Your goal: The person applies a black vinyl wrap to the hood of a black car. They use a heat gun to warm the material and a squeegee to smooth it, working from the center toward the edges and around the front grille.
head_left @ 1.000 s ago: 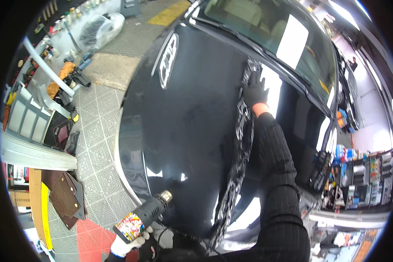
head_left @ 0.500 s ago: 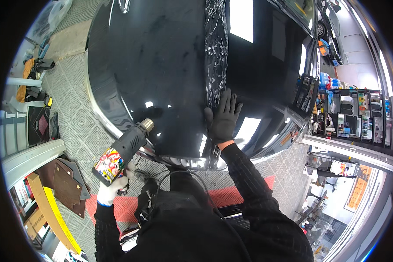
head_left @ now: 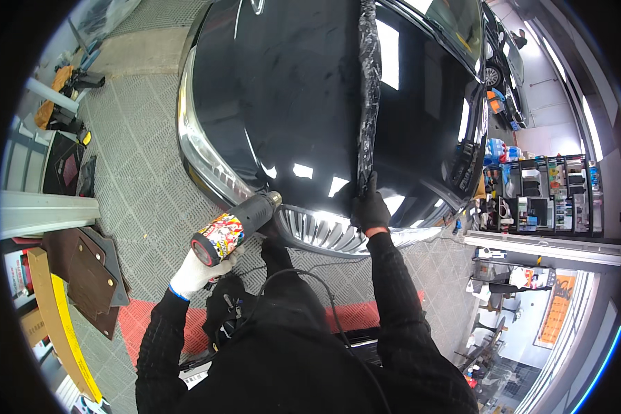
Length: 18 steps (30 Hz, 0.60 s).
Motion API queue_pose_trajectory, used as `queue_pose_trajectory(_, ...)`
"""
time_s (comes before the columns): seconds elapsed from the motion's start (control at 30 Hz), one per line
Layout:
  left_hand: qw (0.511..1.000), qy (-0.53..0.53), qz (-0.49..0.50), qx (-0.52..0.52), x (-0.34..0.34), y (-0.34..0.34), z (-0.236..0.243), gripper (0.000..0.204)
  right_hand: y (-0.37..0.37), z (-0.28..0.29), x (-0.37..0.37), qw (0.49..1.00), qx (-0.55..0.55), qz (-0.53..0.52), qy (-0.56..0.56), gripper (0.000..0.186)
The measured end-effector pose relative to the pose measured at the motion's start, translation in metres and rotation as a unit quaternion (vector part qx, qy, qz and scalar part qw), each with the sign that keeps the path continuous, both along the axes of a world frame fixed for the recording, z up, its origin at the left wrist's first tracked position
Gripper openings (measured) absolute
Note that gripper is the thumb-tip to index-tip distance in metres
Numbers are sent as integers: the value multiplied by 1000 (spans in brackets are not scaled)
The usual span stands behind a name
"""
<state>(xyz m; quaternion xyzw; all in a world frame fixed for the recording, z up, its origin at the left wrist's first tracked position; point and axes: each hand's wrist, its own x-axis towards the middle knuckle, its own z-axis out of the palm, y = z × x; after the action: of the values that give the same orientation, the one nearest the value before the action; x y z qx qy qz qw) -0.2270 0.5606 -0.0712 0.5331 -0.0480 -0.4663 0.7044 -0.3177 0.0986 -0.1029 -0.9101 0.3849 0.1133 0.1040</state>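
Observation:
My left hand [head_left: 199, 274], in a white glove, is shut on the handle of a black heat gun [head_left: 254, 214] with a multicoloured sticker and metal nozzle, angled over the car's front edge. My right hand [head_left: 370, 210], in a black glove, grips the lower end of a long strip of crumpled, glossy dark film [head_left: 368, 96] on the black bonnet [head_left: 297, 96], just above the grille [head_left: 316, 229]. A black cord loops below the heat gun, in front of my body.
Headlight [head_left: 216, 159] at the bonnet's left corner. Cardboard [head_left: 55, 317] and brown mats [head_left: 83, 276] at lower left. Shelving [head_left: 545, 193], another car [head_left: 504, 62] and a distant person [head_left: 519, 38] at right. Grey tiled floor [head_left: 131, 165] with a red band surrounds the car.
The view has swung down and back to the bonnet's front. My right hand has moved from the strip's far end to its near end, fingers now curled. The heat gun stays in my left hand.

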Motion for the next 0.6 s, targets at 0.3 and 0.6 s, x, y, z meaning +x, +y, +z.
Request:
queue_pose_trajectory(0.3,997,50,37,-36,-61,-11,-14,49,23,-33,-8,987,-66,-130,-66,60)
queue_pose_trajectory(0.6,994,64,48,-70,-81,-45,-39,47,18,31,-18,971,148,-111,-148,54)
